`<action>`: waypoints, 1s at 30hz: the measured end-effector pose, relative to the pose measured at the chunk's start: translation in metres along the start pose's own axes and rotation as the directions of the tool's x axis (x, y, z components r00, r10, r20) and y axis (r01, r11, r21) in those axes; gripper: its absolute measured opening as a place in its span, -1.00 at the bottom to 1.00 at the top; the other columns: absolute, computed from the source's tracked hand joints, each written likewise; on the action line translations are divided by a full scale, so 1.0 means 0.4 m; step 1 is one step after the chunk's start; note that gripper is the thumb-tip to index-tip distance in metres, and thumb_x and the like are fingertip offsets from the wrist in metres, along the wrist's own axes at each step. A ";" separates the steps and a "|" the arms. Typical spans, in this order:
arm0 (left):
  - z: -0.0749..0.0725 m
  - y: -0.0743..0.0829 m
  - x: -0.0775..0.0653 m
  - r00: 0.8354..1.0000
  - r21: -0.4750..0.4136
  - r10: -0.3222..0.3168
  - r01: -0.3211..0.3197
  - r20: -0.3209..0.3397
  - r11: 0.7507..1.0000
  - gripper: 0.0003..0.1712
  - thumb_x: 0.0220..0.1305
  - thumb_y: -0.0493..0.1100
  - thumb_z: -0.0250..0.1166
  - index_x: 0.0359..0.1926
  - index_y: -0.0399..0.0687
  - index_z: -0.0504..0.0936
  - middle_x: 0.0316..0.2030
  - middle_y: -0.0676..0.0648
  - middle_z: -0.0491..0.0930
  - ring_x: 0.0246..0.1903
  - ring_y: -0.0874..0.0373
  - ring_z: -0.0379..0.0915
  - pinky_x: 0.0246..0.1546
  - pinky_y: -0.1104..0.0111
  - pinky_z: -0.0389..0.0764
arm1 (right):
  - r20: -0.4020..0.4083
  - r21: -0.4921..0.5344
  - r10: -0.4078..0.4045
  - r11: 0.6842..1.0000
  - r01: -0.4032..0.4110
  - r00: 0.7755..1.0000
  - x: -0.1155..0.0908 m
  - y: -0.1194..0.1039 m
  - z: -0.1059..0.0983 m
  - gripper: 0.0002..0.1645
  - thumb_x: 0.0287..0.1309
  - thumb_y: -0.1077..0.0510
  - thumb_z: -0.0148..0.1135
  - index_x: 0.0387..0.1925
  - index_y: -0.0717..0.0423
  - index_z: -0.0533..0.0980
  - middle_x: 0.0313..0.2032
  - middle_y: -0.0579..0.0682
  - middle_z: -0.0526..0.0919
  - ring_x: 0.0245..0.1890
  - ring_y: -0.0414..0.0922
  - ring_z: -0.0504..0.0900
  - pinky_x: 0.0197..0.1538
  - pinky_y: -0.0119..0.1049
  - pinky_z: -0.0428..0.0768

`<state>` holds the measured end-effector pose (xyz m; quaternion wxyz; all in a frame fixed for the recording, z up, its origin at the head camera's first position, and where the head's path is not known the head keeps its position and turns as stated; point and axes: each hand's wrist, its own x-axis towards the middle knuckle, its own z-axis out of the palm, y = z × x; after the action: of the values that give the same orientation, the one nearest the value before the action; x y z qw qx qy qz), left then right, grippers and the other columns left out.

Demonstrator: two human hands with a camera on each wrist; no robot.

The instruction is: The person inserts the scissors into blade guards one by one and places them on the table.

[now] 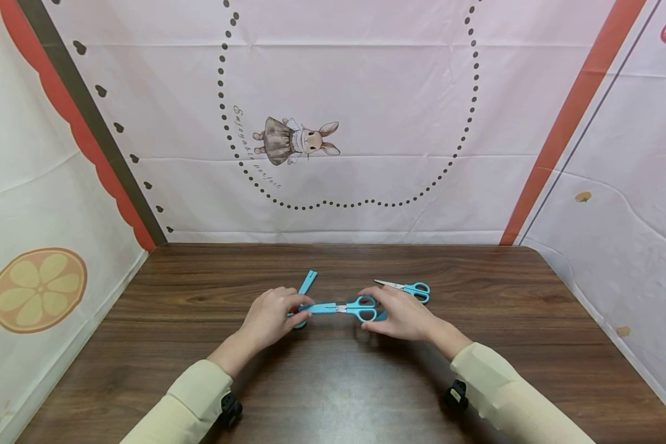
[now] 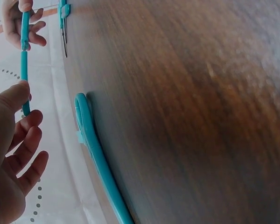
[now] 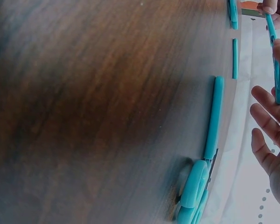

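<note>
Cream sleeves (image 1: 516, 394) are filling the bottom left and bottom right of the head view, with small black devices (image 1: 231, 409) sitting at the wrists. Beyond them, both hands are meeting over one pair of blue-handled scissors (image 1: 352, 307) near the middle of the frame. Left of centre, the left hand (image 1: 272, 314) is pinching the blue blade cover (image 1: 323, 308) between thumb and forefinger; in the left wrist view its remaining fingers are bending loosely, clear of the cover. Right of centre, the right hand (image 1: 402, 316) is pinching the handle loops, its other fingers curving free in the right wrist view. Cover and handles are lining up almost level across the frame, and a short stretch of metal is showing between them.

Behind the left fingertips, a second pair of scissors (image 1: 308, 283) is lying on the table, its covered end pointing to the upper right. Just behind the right hand, a third pair (image 1: 416, 291) is resting with bare blades pointing to the upper left. A loose blue cover (image 3: 213, 119) is lying just beside that pair, right of centre in the right wrist view. Brown wood-grain table (image 1: 333, 382) is spreading beneath everything, while a pale cloth (image 1: 366, 80) bearing a printed rabbit (image 1: 294, 140) is hanging across the top.
</note>
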<state>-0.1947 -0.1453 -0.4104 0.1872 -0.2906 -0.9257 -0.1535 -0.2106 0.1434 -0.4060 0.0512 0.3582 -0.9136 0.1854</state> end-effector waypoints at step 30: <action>0.011 0.002 -0.007 0.999 0.011 0.020 -0.020 -0.034 1.000 -0.79 -0.01 -0.07 0.43 -0.28 0.15 0.67 -0.51 0.20 0.50 -0.54 0.38 0.33 -0.51 0.47 0.39 | -0.003 0.076 -0.007 0.997 0.007 1.000 -0.009 0.005 0.008 -0.30 -0.01 -0.20 0.29 0.14 0.01 0.39 -0.30 -0.24 0.50 -0.34 -0.24 0.51 -0.32 -0.41 0.46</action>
<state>-0.1934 -0.1443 -0.4153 0.2059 -0.2961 -0.9203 -0.1515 -0.2091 0.1456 -0.4105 0.0394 0.3628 -0.9046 0.2200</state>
